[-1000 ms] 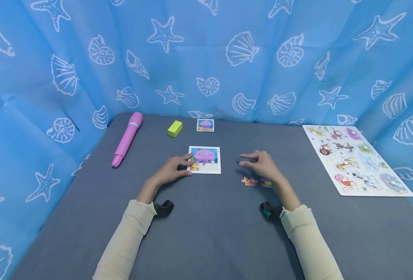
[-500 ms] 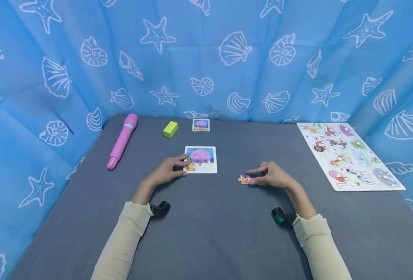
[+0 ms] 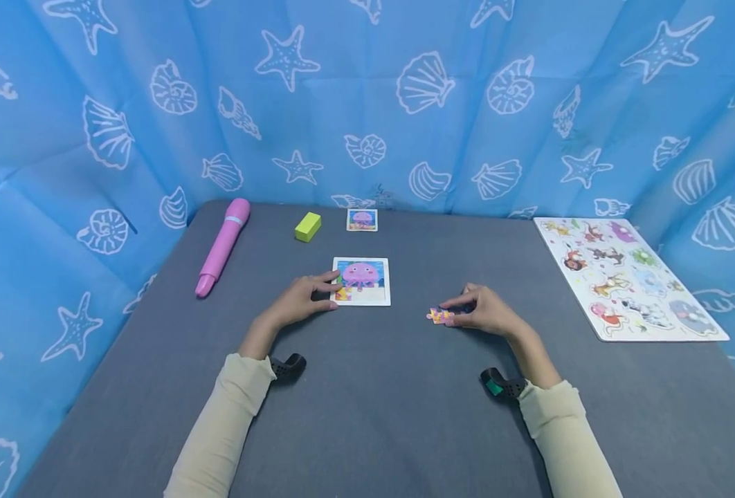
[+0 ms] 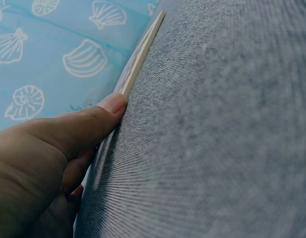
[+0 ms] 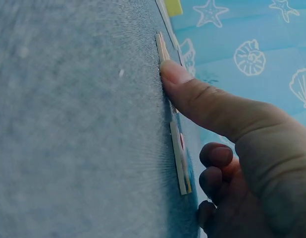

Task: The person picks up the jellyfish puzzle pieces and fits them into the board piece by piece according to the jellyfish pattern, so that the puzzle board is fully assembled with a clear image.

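Observation:
A white-framed jigsaw board (image 3: pixel 376 298) with a pink jellyfish picture lies flat mid-table; its lower right part shows bare white. My left hand (image 3: pixel 295 302) holds the board's left side, fingers over the frame and thumb at the near left corner. In the left wrist view the thumb (image 4: pixel 111 105) meets the board's edge (image 4: pixel 143 53). To the right, my right hand (image 3: pixel 491 312) pinches a pink and yellow jigsaw piece (image 3: pixel 439 316) between thumb and index finger, close over the table. A second jigsaw piece (image 5: pixel 178 158) lies beneath this hand, mostly hidden in the head view.
Behind the board lie a small jellyfish picture card (image 3: pixel 362 220) and a yellow-green block (image 3: pixel 308 227). A pink wand-shaped object (image 3: pixel 223 247) lies at the left. On the right is a white animal puzzle board (image 3: pixel 632 280). A blue shell-patterned curtain (image 3: pixel 367 104) borders the table.
My right hand has come down and toward me onto the nearer-left jigsaw piece, and its thumb and index finger have closed on it. My left hand stays on the board.

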{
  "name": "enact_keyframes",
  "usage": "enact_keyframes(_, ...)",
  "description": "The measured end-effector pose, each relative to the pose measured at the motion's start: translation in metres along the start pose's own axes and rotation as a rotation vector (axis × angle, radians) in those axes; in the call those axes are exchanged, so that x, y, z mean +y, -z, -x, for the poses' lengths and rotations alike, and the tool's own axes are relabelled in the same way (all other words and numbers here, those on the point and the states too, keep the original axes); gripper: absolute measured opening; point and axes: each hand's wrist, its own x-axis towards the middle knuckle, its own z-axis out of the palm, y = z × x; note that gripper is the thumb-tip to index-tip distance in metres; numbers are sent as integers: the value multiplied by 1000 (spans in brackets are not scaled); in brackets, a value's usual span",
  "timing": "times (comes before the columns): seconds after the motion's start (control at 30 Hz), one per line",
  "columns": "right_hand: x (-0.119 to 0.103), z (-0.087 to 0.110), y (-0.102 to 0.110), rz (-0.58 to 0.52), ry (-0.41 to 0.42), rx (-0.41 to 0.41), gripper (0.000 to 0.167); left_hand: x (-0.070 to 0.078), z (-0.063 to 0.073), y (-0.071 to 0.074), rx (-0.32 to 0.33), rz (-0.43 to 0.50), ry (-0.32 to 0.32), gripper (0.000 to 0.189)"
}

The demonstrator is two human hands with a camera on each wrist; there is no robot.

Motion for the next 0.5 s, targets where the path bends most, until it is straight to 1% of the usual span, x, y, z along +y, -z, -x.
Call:
enact_keyframes(0.2, -4, -4, 0, -37, -33, -6, 29, 0, 1, 2, 9, -13, -1, 46)
enact_keyframes(0.37, -7, -9, 1, -30, -62, -4, 26, -2, 0, 0, 34, -12, 10, 44)
enact_keyframes(0.5, -12, -18, 1, -32, -60, 0, 27, -2, 0, -1, 42, -9, 18, 44)
